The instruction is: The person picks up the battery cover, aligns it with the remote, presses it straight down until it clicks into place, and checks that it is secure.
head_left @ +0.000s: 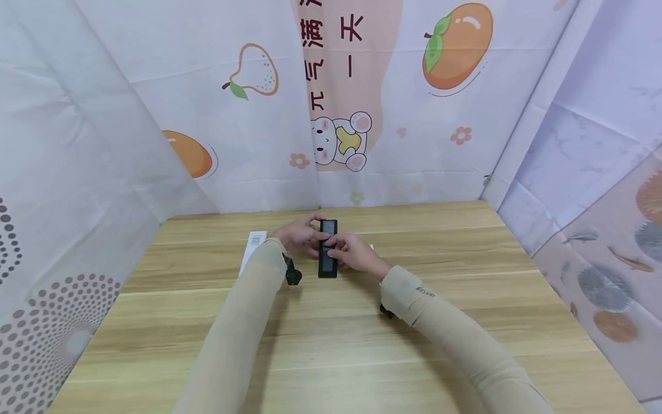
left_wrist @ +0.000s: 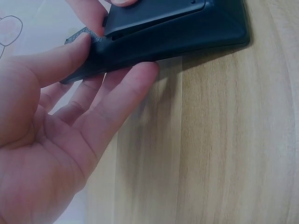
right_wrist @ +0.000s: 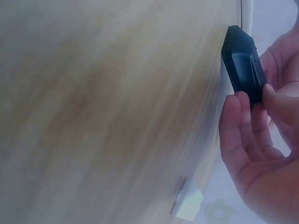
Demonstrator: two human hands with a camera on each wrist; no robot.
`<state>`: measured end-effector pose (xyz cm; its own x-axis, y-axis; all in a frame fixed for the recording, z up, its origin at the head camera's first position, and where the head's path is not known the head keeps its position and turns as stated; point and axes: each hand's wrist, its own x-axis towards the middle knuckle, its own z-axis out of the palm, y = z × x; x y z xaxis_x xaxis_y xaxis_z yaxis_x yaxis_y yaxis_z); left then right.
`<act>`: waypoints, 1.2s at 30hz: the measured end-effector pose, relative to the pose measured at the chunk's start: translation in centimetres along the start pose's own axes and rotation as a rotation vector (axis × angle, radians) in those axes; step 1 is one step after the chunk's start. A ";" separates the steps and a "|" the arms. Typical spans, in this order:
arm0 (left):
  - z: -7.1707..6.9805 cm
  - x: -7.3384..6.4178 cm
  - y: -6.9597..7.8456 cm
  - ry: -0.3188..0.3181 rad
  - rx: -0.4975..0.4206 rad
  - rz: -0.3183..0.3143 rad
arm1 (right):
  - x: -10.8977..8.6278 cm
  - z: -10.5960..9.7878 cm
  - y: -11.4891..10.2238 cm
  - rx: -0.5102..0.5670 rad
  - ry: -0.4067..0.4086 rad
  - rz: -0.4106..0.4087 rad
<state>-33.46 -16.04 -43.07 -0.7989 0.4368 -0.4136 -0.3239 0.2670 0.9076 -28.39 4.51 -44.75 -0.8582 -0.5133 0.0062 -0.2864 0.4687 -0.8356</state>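
A black oblong device [head_left: 328, 269] with two greyish panels on its upper face is held between both hands at the back of the table. My left hand [head_left: 301, 234] grips its left side; in the left wrist view the thumb lies on top and the fingers are underneath. On the device a flat black cover [left_wrist: 159, 16] sits tilted, with a gap along one edge. My right hand [head_left: 353, 252] holds the device from the right, thumb and fingertips on it. In the right wrist view the device's dark end [right_wrist: 239, 58] sticks out past the fingers.
A slim white box [head_left: 252, 249] with a printed code lies left of the left hand. A small white block [right_wrist: 189, 201] stands near the right hand, mostly hidden from the head view. Behind the wooden table [head_left: 331, 345] hangs a printed curtain [head_left: 207, 34].
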 end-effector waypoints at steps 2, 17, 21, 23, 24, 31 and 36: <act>0.0 -0.1 0.0 -0.002 -0.005 0.002 | 0.0 0.1 0.0 0.008 0.003 0.009; 0.2 0.0 0.0 0.017 0.021 -0.001 | 0.4 0.1 -0.1 0.005 0.036 0.088; 0.3 0.1 0.0 0.031 0.029 -0.004 | 0.4 0.1 -0.2 0.004 0.033 0.092; 0.3 0.1 0.1 0.041 0.032 -0.003 | 0.5 0.0 -0.2 -0.004 0.037 0.092; 0.4 0.1 0.2 0.045 0.037 0.000 | 0.5 -0.1 -0.2 -0.005 0.038 0.095; 0.6 0.1 0.2 0.040 0.055 0.009 | 0.4 -0.3 -0.1 0.011 0.024 0.121; 0.5 -0.1 0.0 0.044 0.041 -0.009 | 0.5 -0.2 -0.3 0.001 -0.002 0.109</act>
<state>-33.14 -15.62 -43.08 -0.8180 0.3962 -0.4169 -0.3104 0.3060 0.9000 -28.84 4.21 -44.43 -0.8835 -0.4605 -0.0858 -0.1910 0.5214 -0.8317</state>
